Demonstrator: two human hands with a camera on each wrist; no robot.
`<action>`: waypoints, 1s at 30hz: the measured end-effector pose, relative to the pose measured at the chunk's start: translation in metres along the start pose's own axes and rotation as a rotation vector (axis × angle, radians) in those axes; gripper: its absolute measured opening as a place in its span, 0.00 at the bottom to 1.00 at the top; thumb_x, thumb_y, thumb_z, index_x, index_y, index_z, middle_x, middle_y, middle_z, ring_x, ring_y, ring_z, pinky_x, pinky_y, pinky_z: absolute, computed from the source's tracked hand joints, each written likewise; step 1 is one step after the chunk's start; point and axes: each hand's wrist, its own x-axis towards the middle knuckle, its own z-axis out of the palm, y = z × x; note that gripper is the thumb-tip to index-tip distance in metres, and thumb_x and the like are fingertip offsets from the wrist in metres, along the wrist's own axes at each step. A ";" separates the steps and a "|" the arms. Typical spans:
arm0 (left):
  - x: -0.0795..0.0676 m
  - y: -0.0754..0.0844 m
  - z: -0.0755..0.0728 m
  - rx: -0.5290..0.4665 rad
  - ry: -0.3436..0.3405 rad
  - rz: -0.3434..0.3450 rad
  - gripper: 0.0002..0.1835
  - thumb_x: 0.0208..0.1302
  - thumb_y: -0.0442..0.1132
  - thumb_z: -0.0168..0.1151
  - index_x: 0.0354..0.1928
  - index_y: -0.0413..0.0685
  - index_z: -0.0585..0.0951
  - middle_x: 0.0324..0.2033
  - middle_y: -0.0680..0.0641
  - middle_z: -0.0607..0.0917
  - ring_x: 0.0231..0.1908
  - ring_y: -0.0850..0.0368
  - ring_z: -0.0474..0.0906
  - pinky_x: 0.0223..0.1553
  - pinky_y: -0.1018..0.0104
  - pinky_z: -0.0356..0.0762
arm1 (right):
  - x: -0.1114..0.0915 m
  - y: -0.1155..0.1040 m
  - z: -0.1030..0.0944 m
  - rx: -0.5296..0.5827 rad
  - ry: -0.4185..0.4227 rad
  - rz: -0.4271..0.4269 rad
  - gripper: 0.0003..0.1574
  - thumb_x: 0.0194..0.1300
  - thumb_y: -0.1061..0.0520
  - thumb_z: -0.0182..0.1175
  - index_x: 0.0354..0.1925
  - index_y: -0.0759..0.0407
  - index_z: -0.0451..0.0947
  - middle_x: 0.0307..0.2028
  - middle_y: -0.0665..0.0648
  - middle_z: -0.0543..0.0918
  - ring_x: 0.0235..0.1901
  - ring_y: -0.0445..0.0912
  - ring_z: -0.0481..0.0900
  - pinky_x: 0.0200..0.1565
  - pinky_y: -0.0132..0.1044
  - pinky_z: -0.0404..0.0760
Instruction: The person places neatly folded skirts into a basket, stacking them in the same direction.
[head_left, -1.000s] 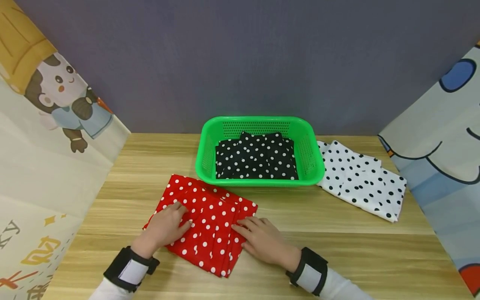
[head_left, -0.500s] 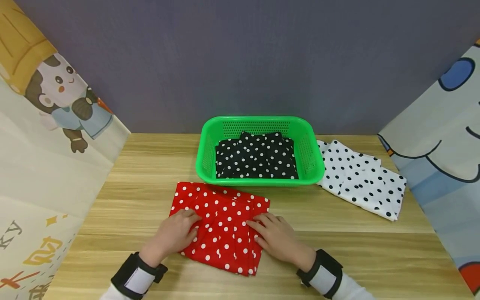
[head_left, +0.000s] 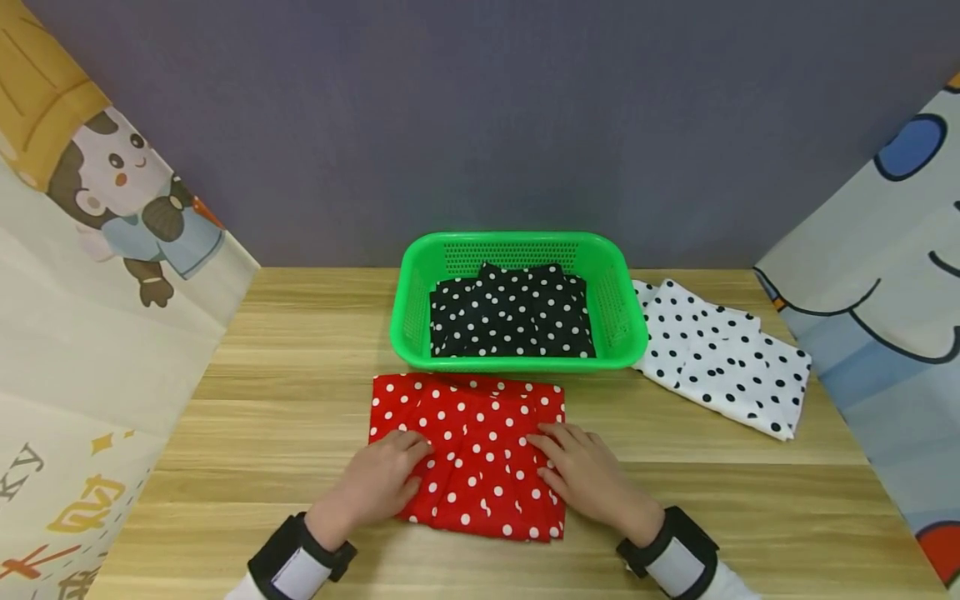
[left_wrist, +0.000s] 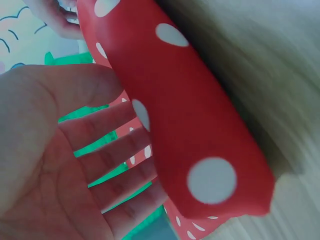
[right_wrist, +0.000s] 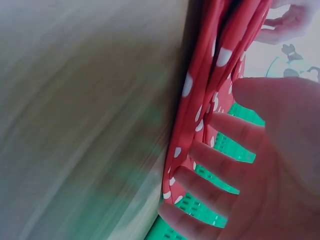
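A folded red cloth with white dots (head_left: 480,458) lies on the wooden table in front of the green basket, its far edge close to the basket's near rim. My left hand (head_left: 382,477) rests on the cloth's left side, fingers spread and extended. On its right side lies my right hand (head_left: 588,475), fingertips touching the top. In the left wrist view the left hand's fingers (left_wrist: 120,160) meet the cloth's folded edge. The right wrist view shows the layered edge of the red cloth (right_wrist: 200,110) against the right hand's straight, spread fingertips.
Inside the green basket (head_left: 517,364) lies a folded black cloth with white dots (head_left: 513,312). A folded white cloth with black dots (head_left: 723,358) lies at the basket's right. A dark grey panel (head_left: 510,125) stands behind the wooden table (head_left: 300,333), with printed sheets at both sides.
The red cloth has slid right and turned, its edges now nearly parallel to the basket. Both hands have moved right with it. The basket and other cloths stay put.
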 end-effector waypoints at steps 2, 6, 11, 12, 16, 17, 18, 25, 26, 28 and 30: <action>0.002 0.003 0.002 -0.011 -0.001 0.015 0.24 0.49 0.42 0.69 0.49 0.44 0.79 0.45 0.46 0.80 0.46 0.52 0.75 0.45 0.57 0.78 | -0.002 0.003 -0.002 0.002 0.001 0.020 0.32 0.56 0.47 0.63 0.59 0.50 0.70 0.57 0.57 0.70 0.56 0.52 0.67 0.51 0.53 0.72; 0.006 0.011 0.005 -0.016 -0.012 0.027 0.25 0.49 0.43 0.68 0.51 0.44 0.78 0.48 0.45 0.79 0.49 0.51 0.74 0.47 0.57 0.77 | -0.006 0.009 -0.005 0.008 0.002 0.061 0.32 0.55 0.47 0.64 0.58 0.51 0.70 0.58 0.58 0.70 0.56 0.53 0.67 0.52 0.53 0.72; 0.011 0.021 0.009 -0.016 -0.043 0.028 0.26 0.50 0.45 0.68 0.52 0.46 0.77 0.50 0.45 0.78 0.51 0.50 0.73 0.48 0.57 0.77 | -0.010 0.016 -0.006 0.009 0.026 0.093 0.32 0.54 0.48 0.65 0.57 0.53 0.71 0.57 0.58 0.71 0.55 0.53 0.68 0.51 0.54 0.73; 0.012 0.023 0.010 -0.013 -0.045 0.033 0.26 0.51 0.45 0.68 0.53 0.46 0.77 0.50 0.45 0.78 0.51 0.50 0.73 0.49 0.56 0.76 | -0.011 0.018 -0.006 0.009 0.032 0.097 0.32 0.54 0.48 0.65 0.56 0.53 0.71 0.57 0.59 0.71 0.55 0.54 0.69 0.51 0.54 0.73; 0.015 0.029 0.012 -0.023 -0.044 0.050 0.25 0.51 0.45 0.67 0.52 0.47 0.77 0.51 0.46 0.77 0.52 0.51 0.72 0.50 0.57 0.76 | -0.013 0.023 -0.007 0.009 0.055 0.113 0.31 0.54 0.48 0.65 0.56 0.54 0.71 0.57 0.60 0.72 0.55 0.55 0.69 0.50 0.55 0.73; 0.016 0.031 0.012 -0.025 -0.043 0.054 0.25 0.51 0.45 0.67 0.52 0.47 0.77 0.51 0.46 0.77 0.52 0.51 0.72 0.50 0.57 0.76 | -0.013 0.024 -0.008 0.007 0.059 0.116 0.31 0.54 0.48 0.65 0.56 0.54 0.71 0.57 0.60 0.72 0.55 0.55 0.69 0.50 0.55 0.73; 0.016 0.032 0.013 -0.030 -0.044 0.057 0.25 0.51 0.45 0.67 0.52 0.47 0.77 0.51 0.46 0.77 0.52 0.52 0.72 0.49 0.58 0.76 | -0.014 0.025 -0.008 0.008 0.066 0.118 0.31 0.54 0.48 0.65 0.56 0.55 0.71 0.57 0.60 0.72 0.55 0.55 0.70 0.50 0.55 0.73; 0.019 0.038 0.015 -0.041 -0.055 0.068 0.26 0.50 0.46 0.68 0.53 0.48 0.77 0.52 0.47 0.77 0.52 0.53 0.72 0.48 0.58 0.77 | -0.016 0.031 -0.009 0.011 0.075 0.137 0.32 0.53 0.49 0.65 0.55 0.56 0.71 0.56 0.61 0.73 0.54 0.56 0.70 0.48 0.56 0.74; 0.019 0.039 0.015 -0.047 -0.057 0.063 0.26 0.51 0.46 0.68 0.53 0.48 0.77 0.52 0.47 0.77 0.52 0.53 0.72 0.48 0.58 0.77 | -0.016 0.031 -0.009 0.013 0.074 0.138 0.32 0.54 0.49 0.65 0.56 0.56 0.71 0.56 0.61 0.73 0.54 0.56 0.70 0.48 0.56 0.74; 0.019 0.038 0.014 -0.060 -0.053 0.053 0.25 0.51 0.46 0.68 0.52 0.48 0.77 0.51 0.47 0.77 0.52 0.53 0.72 0.48 0.59 0.77 | -0.016 0.032 -0.009 0.015 0.069 0.142 0.32 0.54 0.48 0.65 0.56 0.56 0.71 0.56 0.61 0.73 0.54 0.56 0.70 0.48 0.56 0.74; 0.020 0.037 0.014 -0.066 -0.038 0.046 0.24 0.51 0.45 0.68 0.51 0.47 0.77 0.49 0.47 0.78 0.50 0.54 0.73 0.47 0.60 0.78 | -0.015 0.032 -0.010 0.020 0.067 0.140 0.32 0.54 0.48 0.65 0.56 0.56 0.71 0.56 0.61 0.73 0.54 0.56 0.71 0.48 0.56 0.75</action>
